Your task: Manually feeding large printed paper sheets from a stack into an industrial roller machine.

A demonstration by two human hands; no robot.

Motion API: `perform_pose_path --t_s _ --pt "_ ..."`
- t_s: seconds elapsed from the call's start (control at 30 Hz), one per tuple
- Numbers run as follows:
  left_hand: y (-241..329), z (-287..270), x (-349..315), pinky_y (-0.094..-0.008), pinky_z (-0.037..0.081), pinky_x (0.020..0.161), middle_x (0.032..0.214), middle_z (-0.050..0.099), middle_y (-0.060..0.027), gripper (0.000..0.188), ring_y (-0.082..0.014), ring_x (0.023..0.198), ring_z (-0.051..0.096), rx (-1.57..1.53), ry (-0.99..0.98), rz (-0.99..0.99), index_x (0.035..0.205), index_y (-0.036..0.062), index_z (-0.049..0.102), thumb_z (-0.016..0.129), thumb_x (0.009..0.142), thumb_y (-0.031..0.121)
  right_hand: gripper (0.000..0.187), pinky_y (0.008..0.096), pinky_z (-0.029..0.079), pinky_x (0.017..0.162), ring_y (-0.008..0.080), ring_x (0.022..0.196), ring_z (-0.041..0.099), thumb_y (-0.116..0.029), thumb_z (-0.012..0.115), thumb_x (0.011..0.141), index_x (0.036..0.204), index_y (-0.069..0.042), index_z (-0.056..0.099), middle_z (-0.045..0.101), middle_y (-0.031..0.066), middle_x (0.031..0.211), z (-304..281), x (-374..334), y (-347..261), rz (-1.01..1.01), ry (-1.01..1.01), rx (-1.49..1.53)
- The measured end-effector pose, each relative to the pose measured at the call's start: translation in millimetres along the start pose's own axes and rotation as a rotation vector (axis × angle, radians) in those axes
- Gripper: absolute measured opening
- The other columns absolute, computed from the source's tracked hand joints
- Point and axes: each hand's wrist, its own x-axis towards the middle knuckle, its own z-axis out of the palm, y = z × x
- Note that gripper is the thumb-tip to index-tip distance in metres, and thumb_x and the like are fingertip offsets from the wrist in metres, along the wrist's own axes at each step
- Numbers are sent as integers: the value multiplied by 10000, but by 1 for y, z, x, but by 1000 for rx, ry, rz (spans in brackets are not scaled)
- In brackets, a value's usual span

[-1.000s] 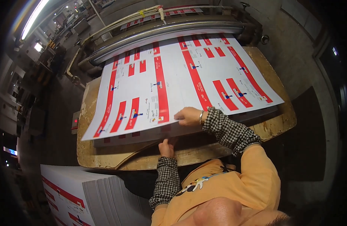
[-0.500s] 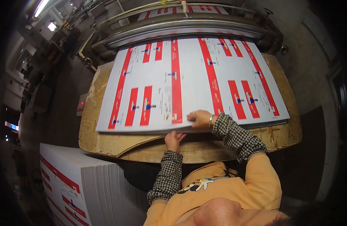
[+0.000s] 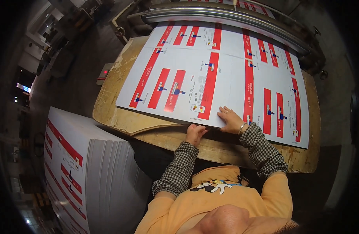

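A large white printed sheet [image 3: 187, 84] with red bands and small blue figures lies on the worn wooden table [image 3: 117, 84]. Its far edge meets another printed sheet [image 3: 230, 35], which runs in under the metal roller [image 3: 222, 17]. At the near edge, my left hand [image 3: 194, 135] has its fingers bent together against the sheet's rim; they seem to pinch it, partly from below. To its right, my right hand [image 3: 230, 121] rests palm down with fingers stretched over the sheet near the same edge. A metal bracelet [image 3: 242, 127] circles that wrist.
A tall stack of similar printed sheets [image 3: 109, 167] stands on the left below table height. The roller machine spans the table's far side. A small box with a red light [image 3: 105, 72] sits left of the table. The table's near edge has a curved cutout.
The previous top sheet has slid away toward the roller, and a seam now shows between it and a nearer sheet. Both hands have shifted slightly right; the view has turned.
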Motion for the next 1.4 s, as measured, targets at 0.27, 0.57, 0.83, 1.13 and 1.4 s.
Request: perform_pose_path --t_s 0.27,0.57,0.83,1.13,1.4 --pt "10 23 -8 -471 456 830 1037 484 -219 361 -336 960 511 -135 224 19 1095 -103 395 291 755 -45 248 329 460 691 298 767 573 -137 516 679 874 6 573 590 159 856 -62 -6 -26 -81 247 370" --pt "4 21 0 -356 514 673 847 561 -162 228 -237 740 592 93 308 -9 952 -97 461 401 823 81 334 273 415 853 255 985 534 -88 576 616 936 5 594 541 163 1077 -6 -6 3 64 44 340" --pt "3 25 -1 -349 510 677 880 568 -151 247 -224 754 588 -73 274 23 926 -68 475 472 839 163 573 356 296 956 342 1156 338 -315 670 612 1074 -12 513 418 200 1200 4 48 39 334 212 218" --pt "-12 -6 10 -305 481 700 903 586 -109 254 -189 814 579 14 81 0 972 -16 528 520 735 73 597 400 313 943 384 1140 357 -189 649 593 1127 8 465 388 247 1217 0 1 -4 38 42 66" --pt "-18 -3 17 -379 525 676 1016 520 -121 313 -257 866 561 -232 298 147 1115 45 468 419 806 39 284 303 426 833 274 931 560 -72 536 660 921 34 574 563 189 1021 -40 -4 -23 28 166 431"
